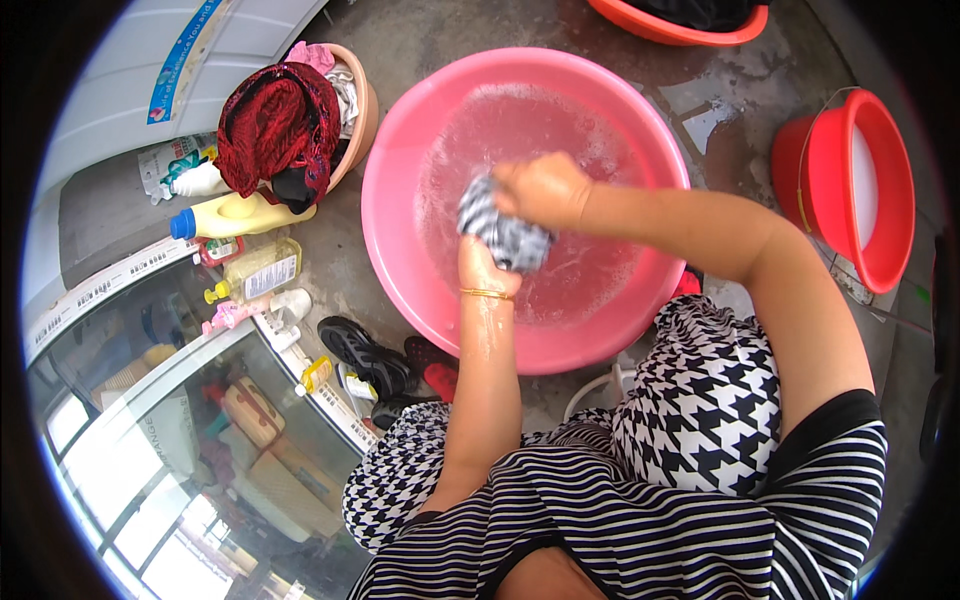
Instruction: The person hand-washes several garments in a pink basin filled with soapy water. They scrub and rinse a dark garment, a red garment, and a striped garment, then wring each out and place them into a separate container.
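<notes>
A bunched black-and-white patterned cloth (512, 238) is between my two hands, above the soapy water of a large pink plastic basin (397, 262). My left hand (487, 266) grips the cloth from below; a thin gold bangle circles that wrist. The cloth's upper end is in the closed fingers of my right hand (546, 189), which is slightly blurred. Both hands look wet. Foam (517, 94) rings the cloudy water, and the basin's bottom is hidden beneath it.
Left of the basin, a peach tub (366, 112) holds clothes, with a dark red patterned garment (277, 127) on top. Below it lie several bottles, including a cream jug (240, 216), and a black shoe (364, 352). A red bucket (814, 172) stands right; another red basin (675, 28) is at the top.
</notes>
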The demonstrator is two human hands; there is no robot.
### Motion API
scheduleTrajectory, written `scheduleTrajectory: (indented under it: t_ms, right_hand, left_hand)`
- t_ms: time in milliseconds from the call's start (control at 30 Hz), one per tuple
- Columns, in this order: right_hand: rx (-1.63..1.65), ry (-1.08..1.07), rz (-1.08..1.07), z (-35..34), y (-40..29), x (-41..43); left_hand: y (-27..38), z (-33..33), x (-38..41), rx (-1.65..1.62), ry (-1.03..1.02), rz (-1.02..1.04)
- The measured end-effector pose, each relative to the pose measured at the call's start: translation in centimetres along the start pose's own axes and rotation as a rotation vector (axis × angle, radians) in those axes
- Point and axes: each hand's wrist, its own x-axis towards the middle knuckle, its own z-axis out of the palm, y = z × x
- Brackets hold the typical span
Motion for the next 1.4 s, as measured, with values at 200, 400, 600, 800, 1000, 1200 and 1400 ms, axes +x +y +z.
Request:
scheduleTrajectory:
  t_ms: [200,400,600,800,1000,1200,1400]
  right_hand:
    - [-0.341,-0.203,-0.124,0.3,3.6,-1.7]
    - [-0.188,-0.308,-0.095,2.4,5.7,-1.8]
    - [0.744,-0.443,0.405,-3.9,-4.8,-1.5]
    - [0.382,-0.178,-0.342,-3.1,-7.0,-4.3]
    - [0.000,-0.136,0.073,-0.4,1.3,-0.2]
    - [-0.225,-0.414,0.002,0.7,3.7,-0.8]
    - [0.200,-0.477,0.495,1.2,1.6,-0.4]
  left_hand:
    - [4.4,0.0,-2.9,0.797,0.265,0.088]
    - [1.0,-5.3,0.9,0.403,0.524,0.415]
    - [-0.6,-1.4,-1.7,-0.216,-0.017,-0.072]
    - [-0.1,1.6,-3.5,-0.005,-0.157,0.041]
    - [2.2,-0.8,-1.0,0.173,0.117,0.025]
    - [3.8,-6.8,0.9,0.962,0.594,0.648]
    - [-0.7,-2.6,1.0,-0.027,0.077,-0.147]
